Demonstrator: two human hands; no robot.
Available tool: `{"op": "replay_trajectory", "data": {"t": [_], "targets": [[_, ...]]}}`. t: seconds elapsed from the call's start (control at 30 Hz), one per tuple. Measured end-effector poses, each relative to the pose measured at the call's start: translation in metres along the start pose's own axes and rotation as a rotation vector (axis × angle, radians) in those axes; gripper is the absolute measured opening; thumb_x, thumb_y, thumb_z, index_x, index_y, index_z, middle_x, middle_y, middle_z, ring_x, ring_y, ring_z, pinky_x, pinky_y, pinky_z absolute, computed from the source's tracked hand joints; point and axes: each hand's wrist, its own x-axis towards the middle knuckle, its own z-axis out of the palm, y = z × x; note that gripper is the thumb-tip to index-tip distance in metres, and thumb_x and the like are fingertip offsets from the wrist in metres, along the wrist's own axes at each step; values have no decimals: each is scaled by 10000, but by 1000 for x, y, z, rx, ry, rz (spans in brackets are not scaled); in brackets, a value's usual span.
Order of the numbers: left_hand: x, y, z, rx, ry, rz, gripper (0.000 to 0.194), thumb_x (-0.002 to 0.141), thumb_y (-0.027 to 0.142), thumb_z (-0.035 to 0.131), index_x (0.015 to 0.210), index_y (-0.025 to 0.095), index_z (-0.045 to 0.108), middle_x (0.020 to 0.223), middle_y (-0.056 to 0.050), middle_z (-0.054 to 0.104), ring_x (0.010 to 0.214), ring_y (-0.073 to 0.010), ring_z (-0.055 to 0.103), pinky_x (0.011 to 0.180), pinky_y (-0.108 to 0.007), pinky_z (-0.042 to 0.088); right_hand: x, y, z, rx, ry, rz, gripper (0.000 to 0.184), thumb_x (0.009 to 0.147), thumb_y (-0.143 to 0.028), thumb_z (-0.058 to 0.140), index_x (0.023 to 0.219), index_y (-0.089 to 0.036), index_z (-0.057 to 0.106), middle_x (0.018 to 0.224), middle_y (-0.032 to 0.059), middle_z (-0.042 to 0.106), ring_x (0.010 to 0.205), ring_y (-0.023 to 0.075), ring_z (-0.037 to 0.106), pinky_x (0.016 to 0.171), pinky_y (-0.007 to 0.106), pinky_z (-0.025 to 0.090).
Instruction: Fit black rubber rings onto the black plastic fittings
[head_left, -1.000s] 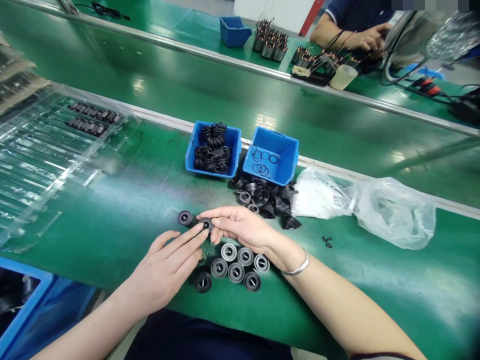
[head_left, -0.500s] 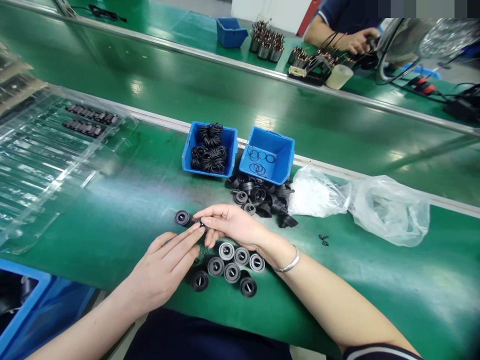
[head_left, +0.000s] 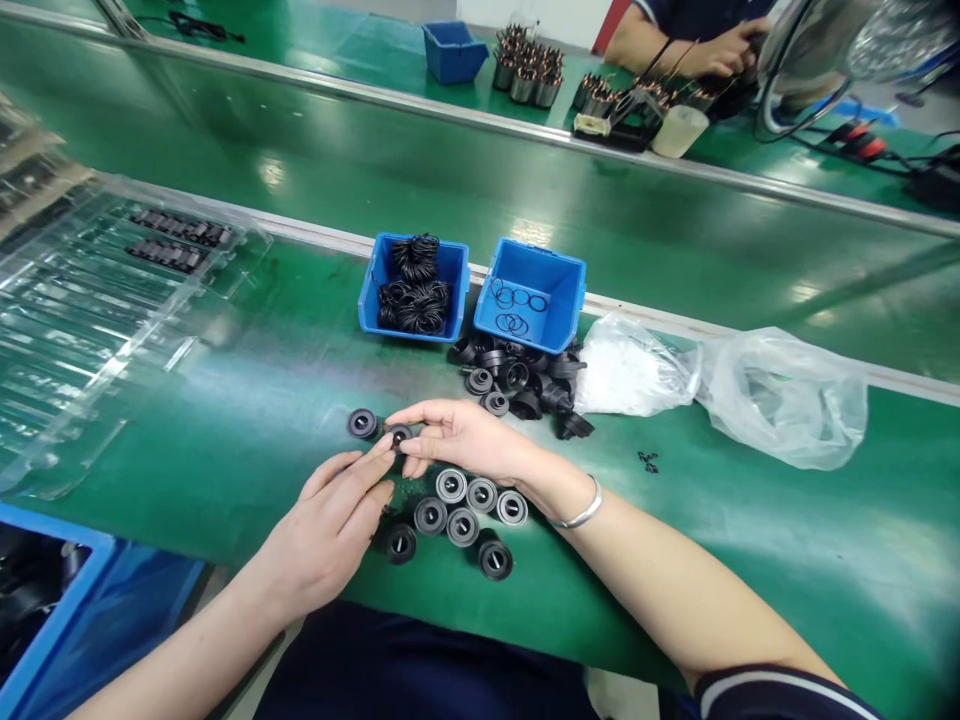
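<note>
- Spanning the frame, a green-topped counter (head_left: 825,560) carries the work, with a clear moulded plastic tray (head_left: 97,330) at its left end.
- A crumpled clear plastic bag (head_left: 780,400) lies near the far edge, to the right.
- Along that edge stand a blue plastic bin of black rubber O-rings (head_left: 450,270) and a blue plastic bin holding a few thin O-rings (head_left: 555,300).
- Below them sits a heap of black moulded parts (head_left: 517,385); nearer the front edge, a cluster of round black parts with silver rims (head_left: 450,510).
- The right hand (head_left: 465,437) pinches a small round black slotted part (head_left: 399,436) between thumb and forefinger, above the counter's middle; a fingertip hold suits it, leaving its face open.
- The left hand (head_left: 322,530) reaches in, fingers spread, tips against that part; whether they grip it, I cannot tell.
- No label or writing is readable.
</note>
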Motion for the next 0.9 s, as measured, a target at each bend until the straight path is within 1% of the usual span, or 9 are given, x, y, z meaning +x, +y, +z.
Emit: {"op": "replay_trajectory", "data": {"t": [0.2,0.37,0.5,0.57,0.63,0.67,0.73,0.8,0.9], "targets": [[-3,3,-2,29,-82,27,264,913,-12,434,1082,23,634,1306,-274,619,1219,-340,610,1027,-510,434,-1,-2,0,-58,-11,-3,472,841,-332,748,1248,-126,628,718,15,737,712,148,732,742,305,601],[2,3,-6,94,-62,21,245,912,4,458,1061,44,649,1275,-254,652,1223,-353,617,1051,-542,410,2,-1,3,-119,3,-4,451,853,-283,734,1265,-140,617,727,9,734,720,149,734,744,301,601],[6,-2,-10,147,-25,18,230,887,-13,499,1051,55,644,1242,-239,674,1225,-354,620,1099,-580,375,7,0,6,-109,17,-29,549,893,-273,685,1397,-158,497,830,31,742,772,150,733,806,332,596],[9,-4,-14,153,-10,-21,241,874,-21,504,1048,76,639,1270,-229,659,1251,-351,602,1119,-589,359,2,-6,4,-195,63,-53,542,918,-303,651,1408,-154,474,865,46,732,800,155,725,818,339,592],[12,-4,-20,102,44,-116,259,876,-10,502,1067,104,634,1311,-211,630,1271,-329,587,1107,-547,401,-11,-16,0,-351,73,-103,488,900,-315,672,1341,-161,530,978,70,710,867,162,710,835,336,585],[13,-3,-24,52,81,-193,265,885,4,500,1081,121,634,1311,-194,622,1263,-307,591,1085,-506,439,-19,-22,-3,-453,46,-135,464,875,-308,702,1297,-172,563,1066,80,686,922,167,696,857,335,579],[15,0,-30,-80,150,-375,247,914,52,503,1086,162,642,1239,-142,640,1186,-247,629,1017,-412,507,-34,-33,-9,-684,-65,-189,447,827,-272,759,1240,-199,603,1236,87,613,1050,184,647,931,350,549],[16,3,-33,-244,164,-545,200,943,123,522,1068,207,653,1112,-77,671,1049,-193,679,940,-346,549,-44,-38,-14,-874,-115,-223,391,829,-239,763,1193,-197,628,1257,87,595,1128,206,600,991,380,509],[18,6,-28,-538,113,-737,150,965,231,549,1083,249,641,947,-5,708,829,-147,730,785,-278,594,-44,-34,-14,-964,-49,-284,233,878,-231,720,1097,-183,658,1153,80,636,1118,208,596,997,383,491]]}}
